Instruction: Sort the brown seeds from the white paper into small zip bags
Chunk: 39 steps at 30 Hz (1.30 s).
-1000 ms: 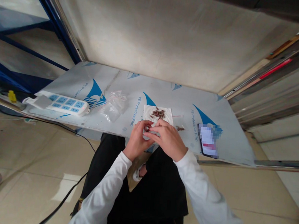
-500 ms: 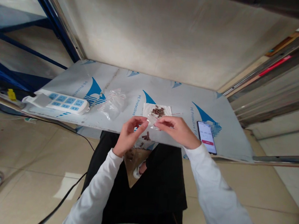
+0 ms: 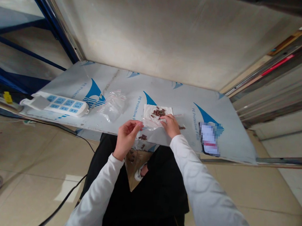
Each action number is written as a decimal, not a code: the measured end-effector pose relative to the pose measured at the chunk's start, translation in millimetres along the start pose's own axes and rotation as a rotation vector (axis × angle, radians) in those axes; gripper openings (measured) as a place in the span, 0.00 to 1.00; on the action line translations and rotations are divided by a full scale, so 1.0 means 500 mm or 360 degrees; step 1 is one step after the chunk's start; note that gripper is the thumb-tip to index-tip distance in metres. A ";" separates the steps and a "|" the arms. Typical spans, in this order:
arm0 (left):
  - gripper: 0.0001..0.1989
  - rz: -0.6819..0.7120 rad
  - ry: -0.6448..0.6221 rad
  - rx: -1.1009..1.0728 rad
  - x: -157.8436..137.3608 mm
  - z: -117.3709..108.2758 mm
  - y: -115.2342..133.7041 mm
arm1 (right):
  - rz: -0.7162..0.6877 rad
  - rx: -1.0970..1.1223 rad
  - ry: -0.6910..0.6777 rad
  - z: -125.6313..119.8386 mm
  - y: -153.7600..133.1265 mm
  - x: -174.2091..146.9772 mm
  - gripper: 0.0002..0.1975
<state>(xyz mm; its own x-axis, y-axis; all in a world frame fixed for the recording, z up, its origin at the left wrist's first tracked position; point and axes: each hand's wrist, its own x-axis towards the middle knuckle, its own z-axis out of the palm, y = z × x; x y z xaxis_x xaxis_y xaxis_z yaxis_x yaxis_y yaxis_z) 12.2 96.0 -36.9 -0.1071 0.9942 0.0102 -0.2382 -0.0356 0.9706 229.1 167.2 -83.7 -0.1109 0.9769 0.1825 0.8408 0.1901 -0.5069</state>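
on a film-covered metal table, near its front edge, the left hand pinches a small clear plastic bag holding a few brown pieces, while the right hand closes its fingers on the larger unbagged heap of small brown pieces on white paper.

Film-covered table, tiled floor

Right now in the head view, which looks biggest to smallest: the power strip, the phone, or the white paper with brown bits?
1. power strip, clearly longest.
2. white paper and phone look alike in size; the phone lies nearer the camera, so no ranking between them.
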 end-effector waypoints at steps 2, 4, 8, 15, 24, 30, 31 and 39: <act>0.11 -0.0002 0.0008 -0.0001 0.000 -0.003 -0.003 | 0.0005 -0.0054 -0.0005 0.010 0.002 0.000 0.08; 0.10 0.0001 0.0014 -0.0004 -0.001 -0.004 -0.004 | 0.0019 -0.0089 0.0000 0.014 -0.001 0.002 0.07; 0.10 0.0003 0.0021 -0.0018 -0.001 -0.003 0.000 | 0.0170 -0.0245 0.0016 0.020 -0.015 0.010 0.10; 0.10 0.0006 0.0001 -0.0030 0.001 -0.002 0.000 | 0.0461 -0.0374 0.0094 0.034 -0.044 0.010 0.09; 0.10 0.0005 -0.0030 -0.0017 -0.004 0.002 -0.004 | 0.0576 -0.0285 0.0230 0.053 -0.050 0.016 0.09; 0.09 0.0082 -0.0078 0.0026 -0.001 -0.008 -0.009 | 0.0433 -0.0083 0.0322 -0.007 -0.099 -0.008 0.09; 0.08 0.0106 -0.0099 0.0035 0.000 -0.010 -0.010 | 0.0311 0.0021 0.0334 -0.030 -0.116 -0.020 0.10; 0.07 0.0208 -0.0195 0.0088 -0.006 -0.001 0.000 | -0.0607 0.0070 -0.0028 -0.194 -0.235 -0.083 0.04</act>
<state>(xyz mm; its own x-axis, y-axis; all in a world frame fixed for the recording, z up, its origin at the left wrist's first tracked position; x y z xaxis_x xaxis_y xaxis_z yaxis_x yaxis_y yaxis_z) 12.2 93.0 -36.9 -0.0146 0.9865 0.1628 -0.1759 -0.1629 0.9708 186.4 94.9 50.0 -0.4206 0.8368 0.3506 0.7140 0.5437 -0.4411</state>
